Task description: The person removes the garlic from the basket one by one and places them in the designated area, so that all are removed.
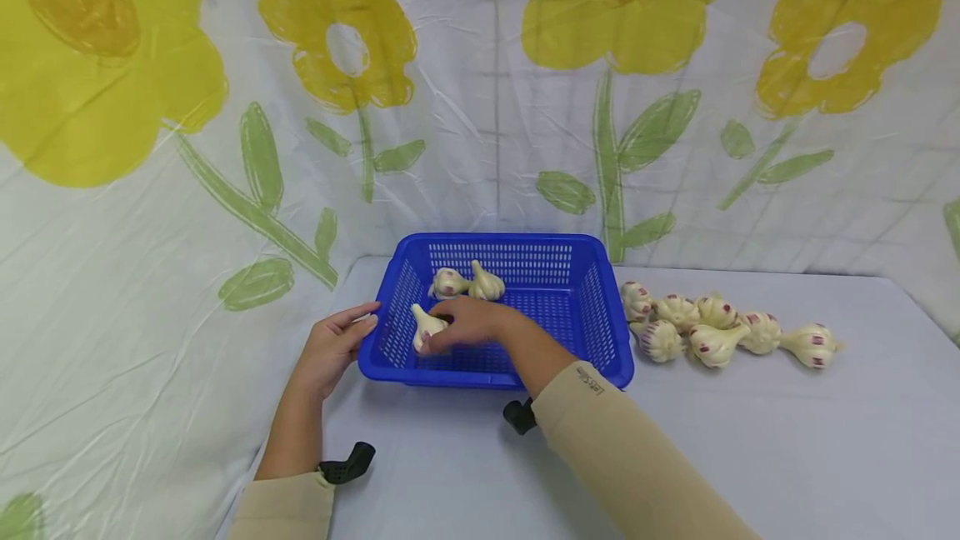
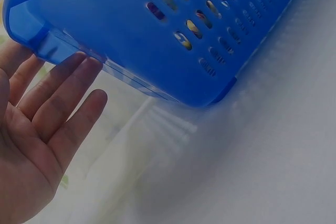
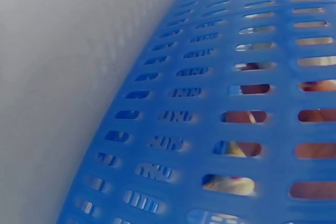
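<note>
A blue slotted plastic basket (image 1: pixel 495 379) stands on the table, with two garlic bulbs (image 1: pixel 487 283) side by side toward its back left. Inside the front left part, my right hand (image 1: pixel 472 322) grips another garlic bulb (image 1: pixel 426 327) whose stem points up. In the right wrist view the basket wall (image 3: pixel 210 98) covers most of that hand, which shows only through the slots. My left hand (image 1: pixel 333 348) is at the basket's left rim. Its fingers (image 2: pixel 63 85) are nearly straight and touch the outside of the basket in the left wrist view.
Several more garlic bulbs (image 1: pixel 716 344) lie in a group on the white table (image 1: pixel 750 440), right of the basket. A white cloth (image 1: pixel 465 148) with painted yellow flowers hangs behind and along the left. Black wrist mounts (image 1: pixel 348 463) stick out from both wrists.
</note>
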Available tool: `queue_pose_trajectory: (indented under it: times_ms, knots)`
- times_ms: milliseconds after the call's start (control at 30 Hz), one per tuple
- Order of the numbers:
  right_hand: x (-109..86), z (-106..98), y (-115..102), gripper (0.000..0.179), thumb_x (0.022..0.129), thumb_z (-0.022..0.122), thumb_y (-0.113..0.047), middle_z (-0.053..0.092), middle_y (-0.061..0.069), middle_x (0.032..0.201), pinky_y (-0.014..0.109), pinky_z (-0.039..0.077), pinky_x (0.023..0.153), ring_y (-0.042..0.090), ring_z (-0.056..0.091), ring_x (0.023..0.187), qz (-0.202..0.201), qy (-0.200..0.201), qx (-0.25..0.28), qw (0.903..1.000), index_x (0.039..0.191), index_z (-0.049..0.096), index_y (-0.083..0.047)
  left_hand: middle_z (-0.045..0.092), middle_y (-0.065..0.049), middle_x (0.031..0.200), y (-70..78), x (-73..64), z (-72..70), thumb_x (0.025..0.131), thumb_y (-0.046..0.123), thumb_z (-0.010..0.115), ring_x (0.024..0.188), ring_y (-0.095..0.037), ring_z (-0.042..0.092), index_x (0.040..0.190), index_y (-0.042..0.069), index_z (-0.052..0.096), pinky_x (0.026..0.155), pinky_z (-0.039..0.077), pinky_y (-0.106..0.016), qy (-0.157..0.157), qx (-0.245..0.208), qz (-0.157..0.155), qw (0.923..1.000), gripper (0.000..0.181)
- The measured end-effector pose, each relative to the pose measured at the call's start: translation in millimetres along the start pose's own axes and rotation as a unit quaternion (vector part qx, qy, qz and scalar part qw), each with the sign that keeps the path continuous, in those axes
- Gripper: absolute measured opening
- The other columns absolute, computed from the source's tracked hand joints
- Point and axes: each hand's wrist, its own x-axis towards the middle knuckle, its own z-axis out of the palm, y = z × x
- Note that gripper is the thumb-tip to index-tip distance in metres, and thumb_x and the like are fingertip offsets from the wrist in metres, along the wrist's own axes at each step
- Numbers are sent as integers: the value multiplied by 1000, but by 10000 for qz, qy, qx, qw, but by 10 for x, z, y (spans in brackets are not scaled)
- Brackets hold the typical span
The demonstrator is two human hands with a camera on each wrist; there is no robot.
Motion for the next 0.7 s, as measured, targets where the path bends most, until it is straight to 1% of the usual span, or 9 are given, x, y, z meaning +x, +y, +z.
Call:
queue_pose_trajectory:
  times_ms: [133, 200, 300, 400, 433, 500, 600, 667, 700]
  knots:
    - [-3, -24, 6, 75, 82, 70, -53, 60, 0, 127, 30, 51, 90, 13, 56, 106, -107, 336, 182, 9992, 144, 50, -15, 74, 13, 98, 1, 5, 2, 94, 29, 67, 81, -9, 72, 129, 11, 65, 74, 60, -26, 5, 5, 14, 10000, 39]
    - [-10, -31, 6, 75, 82, 70, -52, 60, 1, 128, 30, 51, 89, 14, 56, 106, -149, 475, 265, 9984, 145, 49, -16, 74, 13, 97, 7, 4, 7, 95, 28, 67, 81, -9, 72, 130, 9, 64, 74, 60, -25, 3, 16, 16, 10000, 40]
    - [-20, -41, -2, 72, 84, 70, -52, 62, -1, 119, 27, 52, 81, 14, 58, 98, -234, 764, 210, 9966, 143, 51, -17, 74, 13, 96, 25, 0, 8, 95, 28, 67, 81, -9, 72, 133, 6, 61, 74, 60, -25, 0, 54, -5, 10000, 44]
    - [-33, -54, 1, 70, 85, 69, -52, 64, 1, 107, 28, 54, 73, 13, 59, 85, -280, 1021, 234, 9941, 142, 51, -17, 74, 12, 96, 27, 0, 3, 94, 29, 68, 80, -9, 72, 129, 11, 65, 74, 60, -26, 35, 40, -10, 10000, 39]
    - [-42, -60, 2, 70, 85, 68, -53, 65, 0, 107, 30, 55, 76, 12, 59, 83, -281, 1139, 182, 9929, 142, 52, -17, 74, 12, 96, 21, 3, -1, 94, 28, 67, 81, -9, 72, 127, 13, 67, 74, 60, -25, 32, 16, -6, 10000, 36]
    - [-66, -79, -6, 67, 85, 68, -55, 67, 2, 101, 38, 51, 97, 12, 59, 79, -319, 1338, 121, 9904, 139, 55, -17, 75, 12, 95, 4, 10, -11, 94, 29, 68, 80, -9, 72, 123, 17, 69, 73, 60, -25, 20, -21, -11, 10000, 31]
    - [-147, -120, -37, 59, 85, 69, -55, 67, 1, 95, 44, 47, 103, 12, 59, 79, -372, 1624, 217, 9858, 132, 60, -20, 75, 11, 95, -9, 13, -14, 94, 29, 68, 81, -9, 72, 123, 17, 69, 74, 60, -25, 11, -53, -11, 10000, 32]
    - [-216, -154, -56, 57, 84, 71, -52, 65, 0, 93, 42, 50, 99, 15, 59, 84, -399, 1764, 466, 9824, 131, 60, -20, 75, 12, 95, -11, 13, -15, 94, 29, 67, 82, -8, 72, 127, 13, 67, 74, 60, -25, -5, -13, -18, 10000, 36]
    - [-254, -169, -57, 60, 84, 72, -51, 65, -1, 96, 38, 54, 90, 15, 59, 87, -385, 1824, 646, 9803, 134, 58, -21, 75, 11, 95, -7, 11, -12, 94, 29, 68, 82, -8, 71, 129, 11, 65, 74, 60, -25, 9, -3, -11, 10000, 39]
